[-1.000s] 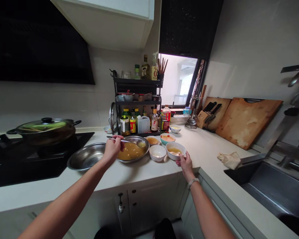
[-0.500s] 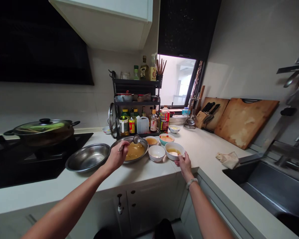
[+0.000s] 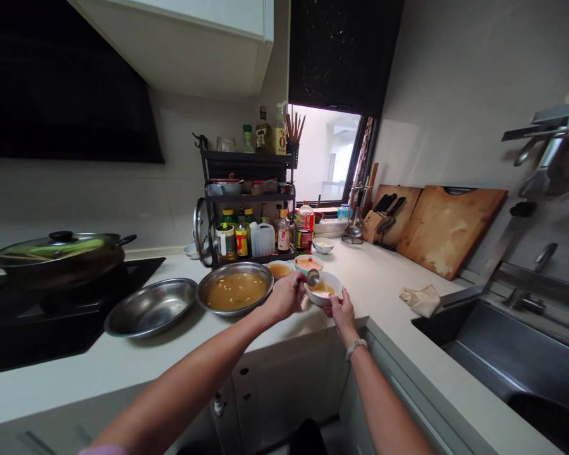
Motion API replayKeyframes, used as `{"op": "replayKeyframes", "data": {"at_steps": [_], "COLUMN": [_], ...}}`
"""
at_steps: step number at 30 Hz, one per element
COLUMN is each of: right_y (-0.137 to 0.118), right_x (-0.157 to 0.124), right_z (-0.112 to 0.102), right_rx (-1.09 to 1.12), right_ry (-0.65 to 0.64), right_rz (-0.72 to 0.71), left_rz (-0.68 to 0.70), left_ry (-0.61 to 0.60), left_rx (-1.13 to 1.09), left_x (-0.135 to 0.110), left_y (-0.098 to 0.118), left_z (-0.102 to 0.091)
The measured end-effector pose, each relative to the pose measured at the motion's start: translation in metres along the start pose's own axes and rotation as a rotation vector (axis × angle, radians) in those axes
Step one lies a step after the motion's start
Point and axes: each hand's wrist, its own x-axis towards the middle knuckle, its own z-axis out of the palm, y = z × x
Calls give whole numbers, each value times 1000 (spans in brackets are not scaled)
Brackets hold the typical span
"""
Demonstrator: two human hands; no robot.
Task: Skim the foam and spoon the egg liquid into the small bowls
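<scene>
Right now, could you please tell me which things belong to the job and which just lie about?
Seemingly in use:
spoon in left hand
white bowl in right hand
basin of liquid

Seemingly lying about:
cloth
knife block
front chopping board
lidded pan

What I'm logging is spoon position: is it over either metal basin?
No, the left hand holds the spoon over the white bowl the right hand grips.

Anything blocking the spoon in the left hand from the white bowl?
Nothing visible. The spoon in the left hand appears over the far left part of the white bowl; the right hand holds its near right side, out of the way.
</scene>
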Motion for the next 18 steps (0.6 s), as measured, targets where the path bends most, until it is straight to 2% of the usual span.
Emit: {"op": "replayKeyframes", "data": {"at_steps": [3, 5, 8, 12, 14, 18], "right_y": [0, 1, 1, -1, -1, 1], "right_x": [0, 0, 0, -1, -1, 0], "right_z": [-1, -2, -1, 0, 0, 0], "right_rx": [-21, -40, -29, -6, -11, -7], "right_ry": [9, 18, 9, 5, 8, 7], "right_rz": [-7, -11, -10, -9, -8, -16], "left_rz": [46, 41, -65, -445, -586, -694], "left_ry": [-130, -157, -63, 95, 189, 335], "left_rx": [74, 85, 38, -190, -351, -552], "left_x": [3, 4, 6, 14, 17, 19], "left_y": [-1, -3, -8, -20, -26, -32], "left_z": [14, 20, 23, 23, 23, 22]}}
